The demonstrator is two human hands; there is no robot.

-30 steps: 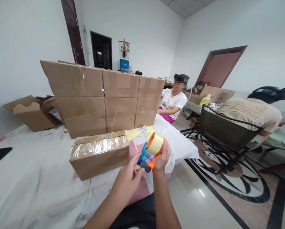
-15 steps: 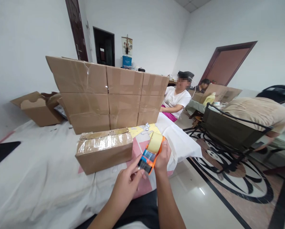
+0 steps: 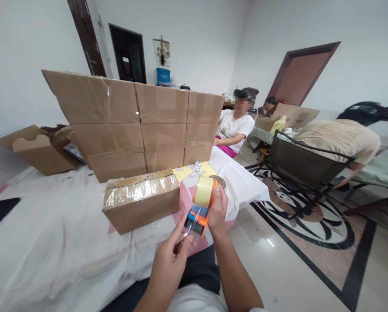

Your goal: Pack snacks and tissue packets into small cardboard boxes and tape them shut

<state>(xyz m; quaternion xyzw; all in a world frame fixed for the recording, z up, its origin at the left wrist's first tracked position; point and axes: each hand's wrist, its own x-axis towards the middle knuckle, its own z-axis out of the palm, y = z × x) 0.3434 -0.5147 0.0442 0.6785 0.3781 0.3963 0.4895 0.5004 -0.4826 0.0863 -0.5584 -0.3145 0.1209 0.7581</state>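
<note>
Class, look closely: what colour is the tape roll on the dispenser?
The tape roll is pale yellow, showing best in the head view.

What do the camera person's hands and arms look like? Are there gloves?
No gloves! The left hand and right hand are bare, and I can't see any rings. The left forearm and right forearm are bare too, with no watch or bracelet showing.

Tape disp. (image 3: pixel 201 219) is smooth plastic, front ctn (image 3: pixel 145 211) matt cardbd.
</note>
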